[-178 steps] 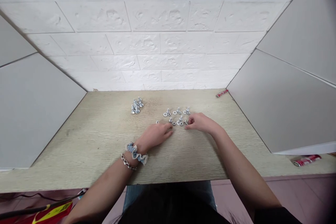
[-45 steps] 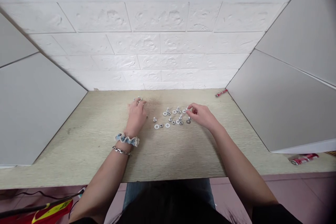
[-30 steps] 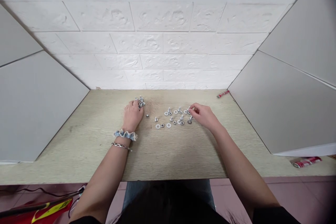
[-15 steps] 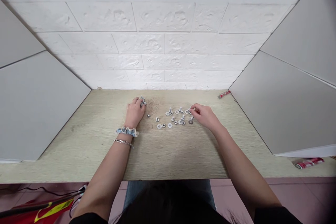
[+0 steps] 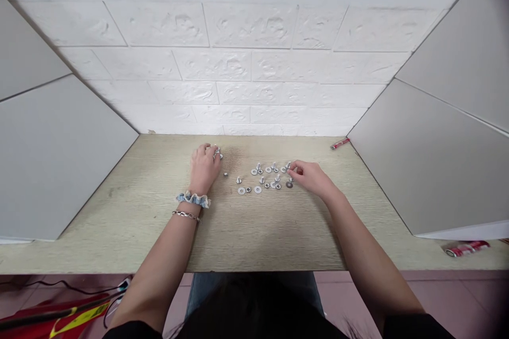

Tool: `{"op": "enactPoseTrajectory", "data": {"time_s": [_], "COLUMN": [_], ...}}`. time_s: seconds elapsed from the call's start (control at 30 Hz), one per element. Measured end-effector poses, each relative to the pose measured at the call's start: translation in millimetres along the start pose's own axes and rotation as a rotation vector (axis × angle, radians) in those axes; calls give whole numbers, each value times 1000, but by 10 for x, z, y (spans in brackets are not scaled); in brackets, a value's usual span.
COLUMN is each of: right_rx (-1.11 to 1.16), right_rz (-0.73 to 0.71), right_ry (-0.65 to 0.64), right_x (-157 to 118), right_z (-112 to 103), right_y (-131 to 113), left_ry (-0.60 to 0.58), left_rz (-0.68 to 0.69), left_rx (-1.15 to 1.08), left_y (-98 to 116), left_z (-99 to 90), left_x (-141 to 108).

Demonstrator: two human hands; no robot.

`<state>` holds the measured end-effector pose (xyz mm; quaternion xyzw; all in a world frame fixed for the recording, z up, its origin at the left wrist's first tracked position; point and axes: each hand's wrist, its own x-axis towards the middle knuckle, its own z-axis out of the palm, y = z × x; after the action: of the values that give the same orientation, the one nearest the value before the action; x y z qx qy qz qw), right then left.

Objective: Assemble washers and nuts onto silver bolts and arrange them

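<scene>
My left hand (image 5: 203, 169) lies over a small cluster of metal bolts and nuts (image 5: 218, 154) at the back left, its fingers apart and partly hiding them. A lone nut (image 5: 226, 174) rests just right of that hand. My right hand (image 5: 310, 176) is closed in a pinch at the right end of two rows of hardware; whatever its fingertips hold is hidden. Beside those fingertips stands a bolt (image 5: 288, 166) with a washer (image 5: 283, 169). A darker washer (image 5: 289, 185) lies just below. Farther left are another washer (image 5: 241, 190), a nut (image 5: 248, 189) and an upright bolt (image 5: 238, 180).
The pale wooden table (image 5: 254, 233) ends at a white brick-patterned wall (image 5: 230, 63). Grey panels (image 5: 67, 159) flank it on both sides. Two red cylindrical items lie at the right: one small tube (image 5: 340, 144) at the back, another (image 5: 467, 249) near the front edge.
My right fingertips have shifted slightly down, showing more of the bolt beside them. My left hand has moved a little over the cluster, covering more of it. The rows look the same.
</scene>
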<state>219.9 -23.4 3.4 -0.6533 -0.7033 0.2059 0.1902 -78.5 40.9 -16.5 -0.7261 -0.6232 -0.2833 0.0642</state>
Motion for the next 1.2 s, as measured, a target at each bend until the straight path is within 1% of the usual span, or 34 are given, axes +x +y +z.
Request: {"op": "enactPoseTrajectory", "data": {"time_s": [0.03,0.07,0.17,0.27,0.37,0.5,0.57,0.63,0.77,0.83,0.87,0.9,0.97,1.0,1.07,1.13,1.2], "right_rx": [-13,-24,-33,-34,-37,-54,-61,-65,-68,-54,-43,-31,1,22,78,120,122], "right_rz": [3,2,-3,3,5,7,-4,-14,-17,-4,3,5,-4,-21,-82,-203,-373], "right_ry": [-15,-28,-42,-49,-58,-61,-59,-58,-58,-31,5,59,206,289,442,548,598], "right_x": [-1,-2,0,5,7,3,1,1,8,10,11,10,2,-7,-35,-77,-125], "right_z": [2,5,12,16,24,41,48,53,54,49,44,38,28,27,41,85,162], "right_y": [4,8,10,11,13,2,-6,-11,-8,-6,-6,-8,-21,-33,-74,-136,-212], "left_ry": [11,-1,-177,-269,-372,-520,-562,-578,-555,-486,-434,-376,-264,-223,-186,-179,-157], "left_rz": [6,13,45,97,138,145,145,147,146,130,117,103,75,70,78,85,81], "left_rx": [-15,-39,-127,-121,-21,141,179,198,200,167,144,118,54,8,-129,-281,-369], "left_y": [47,99,249,325,302,223,205,205,232,257,274,295,350,381,447,508,560], "left_z": [-48,-103,-269,-360,-354,-287,-259,-242,-250,-281,-304,-330,-387,-414,-451,-460,-445], "left_x": [-12,-27,-87,-145,-178,-181,-172,-163,-163,-166,-166,-167,-170,-174,-191,-219,-251]}}
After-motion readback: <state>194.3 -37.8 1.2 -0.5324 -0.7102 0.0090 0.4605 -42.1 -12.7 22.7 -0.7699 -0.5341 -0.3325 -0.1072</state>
